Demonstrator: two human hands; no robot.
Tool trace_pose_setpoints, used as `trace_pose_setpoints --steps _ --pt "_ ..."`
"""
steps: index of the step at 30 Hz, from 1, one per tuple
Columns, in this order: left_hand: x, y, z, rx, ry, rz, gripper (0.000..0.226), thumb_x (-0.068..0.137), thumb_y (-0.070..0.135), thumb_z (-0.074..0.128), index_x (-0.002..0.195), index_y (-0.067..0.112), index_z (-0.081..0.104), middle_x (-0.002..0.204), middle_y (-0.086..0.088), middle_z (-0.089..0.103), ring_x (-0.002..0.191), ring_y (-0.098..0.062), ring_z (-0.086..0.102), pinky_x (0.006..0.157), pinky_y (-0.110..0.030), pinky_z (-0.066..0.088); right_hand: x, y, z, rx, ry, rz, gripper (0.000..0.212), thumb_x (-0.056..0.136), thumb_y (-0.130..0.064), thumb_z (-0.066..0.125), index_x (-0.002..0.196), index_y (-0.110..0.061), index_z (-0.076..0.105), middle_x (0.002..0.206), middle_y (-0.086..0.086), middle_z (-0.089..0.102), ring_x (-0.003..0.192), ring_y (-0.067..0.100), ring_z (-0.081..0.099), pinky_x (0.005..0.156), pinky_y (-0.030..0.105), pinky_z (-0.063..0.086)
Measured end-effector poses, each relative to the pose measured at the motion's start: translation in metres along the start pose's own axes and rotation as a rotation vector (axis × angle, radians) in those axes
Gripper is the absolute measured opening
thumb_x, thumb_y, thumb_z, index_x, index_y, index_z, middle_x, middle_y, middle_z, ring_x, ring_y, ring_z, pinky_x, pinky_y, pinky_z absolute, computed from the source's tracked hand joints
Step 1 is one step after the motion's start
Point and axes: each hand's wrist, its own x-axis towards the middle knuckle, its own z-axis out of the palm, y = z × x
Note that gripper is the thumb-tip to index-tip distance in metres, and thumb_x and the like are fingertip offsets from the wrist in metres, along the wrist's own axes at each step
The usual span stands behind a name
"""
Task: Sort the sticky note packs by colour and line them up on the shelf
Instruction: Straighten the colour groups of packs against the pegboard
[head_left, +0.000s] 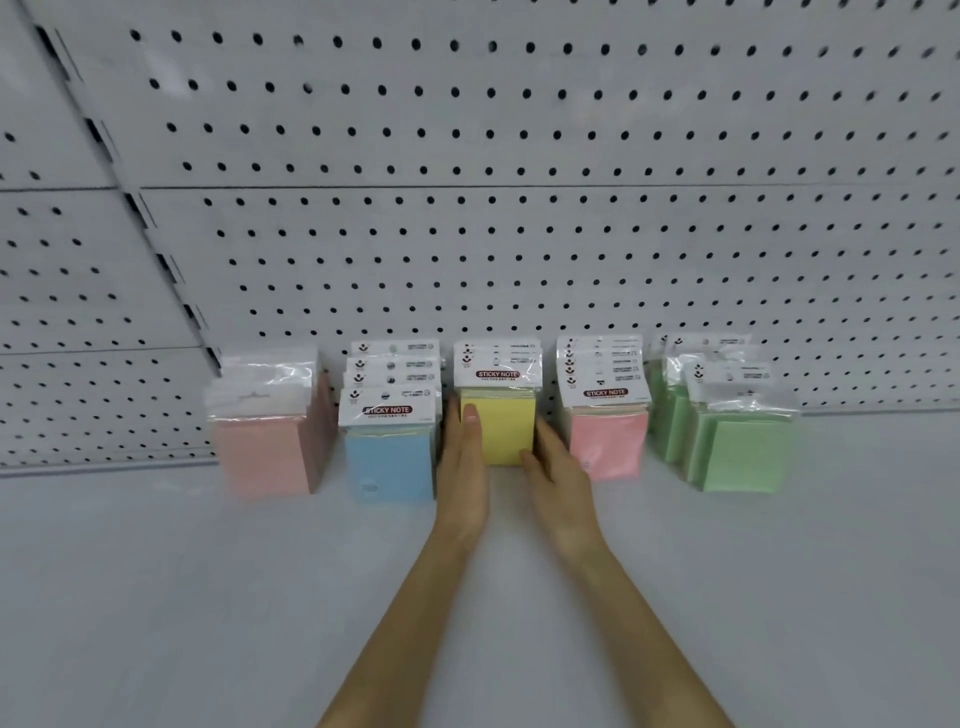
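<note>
Head view: flat hands (464, 467) flanking yellow packs (501, 426).

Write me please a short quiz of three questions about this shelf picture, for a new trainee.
1. True or false: both hands are at the yellow sticky note packs.
2. Which colour stands in two separate groups? A) blue B) pink C) green
3. Fill in: the row at the far right, the least tidy one, is ____.

Key
1. True: the left hand and the right hand flank that row, palms at its sides.
2. B: pink packs at far left and pink packs right of yellow; the blue packs form one row.
3. green.
</note>
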Motion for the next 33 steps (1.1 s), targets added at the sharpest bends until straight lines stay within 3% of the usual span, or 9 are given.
trace_pose_setpoints --steps 5,9,11,16,19,22,26,29,33 --pt "0.000 -0.005 -0.001 0.027 -0.066 0.012 0.071 0.083 0.061 0.035 0.146 0.028 0.035 0.147 0.014 0.041 0.136 0.002 0.033 0.118 -0.033 0.022 0.002 -0.001 0.001 0.016 -0.008 0.002 0.048 0.096 -0.002 0.043 0.140 -0.020 0.041 0.109 -0.022 0.053 0.092 -0.009 0.052 0.076 -0.004 0.033" --pt "0.003 -0.013 -0.001 0.098 -0.077 -0.013 0.069 0.088 0.062 0.033 0.150 0.031 0.027 0.153 0.016 0.031 0.140 0.001 0.026 0.119 -0.033 0.019 0.004 0.002 0.002 0.038 -0.005 0.011 0.049 0.096 -0.001 0.042 0.142 -0.020 0.039 0.107 -0.033 0.046 0.090 -0.030 0.045 0.077 -0.006 0.030" --pt "0.004 -0.014 -0.002 0.100 -0.076 -0.022 0.060 0.096 0.055 0.036 0.150 0.031 0.024 0.154 0.017 0.028 0.141 0.002 0.023 0.120 -0.033 0.017 0.004 0.000 0.001 0.057 -0.012 0.016 0.049 0.096 0.000 0.042 0.141 -0.019 0.039 0.109 -0.036 0.044 0.091 -0.032 0.043 0.078 -0.008 0.028" --pt "0.002 -0.011 -0.002 0.134 -0.082 -0.007 0.056 0.101 0.040 0.034 0.152 0.027 0.015 0.156 0.017 0.018 0.142 0.003 0.015 0.118 -0.024 0.010 0.000 -0.002 0.000 0.073 0.002 0.023 0.048 0.097 -0.004 0.042 0.144 -0.016 0.036 0.130 -0.021 0.042 0.116 -0.008 0.039 0.086 -0.006 0.025" --pt "0.002 -0.011 -0.002 0.146 -0.074 0.015 0.057 0.101 0.039 0.034 0.153 0.026 0.014 0.157 0.016 0.017 0.142 0.003 0.014 0.117 -0.023 0.010 -0.007 -0.003 -0.002 0.078 0.012 0.028 0.048 0.098 -0.006 0.043 0.145 -0.014 0.033 0.135 -0.019 0.034 0.124 -0.005 0.032 0.092 -0.004 0.021" --pt "0.002 -0.012 -0.002 0.140 -0.071 0.016 0.056 0.101 0.040 0.035 0.152 0.027 0.015 0.157 0.016 0.017 0.143 0.001 0.015 0.120 -0.028 0.010 -0.020 -0.008 -0.006 0.110 -0.005 0.004 0.045 0.099 -0.009 0.044 0.143 -0.015 0.038 0.135 -0.018 0.042 0.120 -0.005 0.039 0.091 -0.003 0.024" --pt "0.000 -0.011 -0.003 0.169 -0.071 0.035 0.057 0.101 0.040 0.035 0.152 0.027 0.013 0.157 0.016 0.016 0.143 0.000 0.013 0.118 -0.024 0.008 -0.040 -0.020 -0.036 0.252 -0.092 -0.021 0.026 0.096 -0.005 0.050 0.120 -0.011 0.060 0.111 0.003 0.066 0.116 0.013 0.056 0.098 0.017 0.039" --pt "0.001 -0.012 -0.003 0.227 -0.061 0.052 0.057 0.101 0.039 0.034 0.153 0.026 0.013 0.158 0.014 0.015 0.144 -0.001 0.011 0.117 -0.023 0.006 -0.055 -0.024 -0.074 0.331 0.064 -0.020 0.028 0.090 -0.002 0.059 0.110 -0.018 0.068 0.107 -0.002 0.072 0.108 0.013 0.064 0.097 0.023 0.047" --pt "0.000 -0.013 -0.002 0.259 -0.043 0.076 0.057 0.102 0.038 0.035 0.153 0.026 0.012 0.159 0.012 0.015 0.144 -0.003 0.011 0.120 -0.031 0.006 -0.059 0.001 -0.136 0.003 0.532 -0.085 0.043 0.083 -0.009 0.070 0.120 -0.028 0.058 0.117 -0.011 0.059 0.103 0.005 0.059 0.092 0.014 0.045"
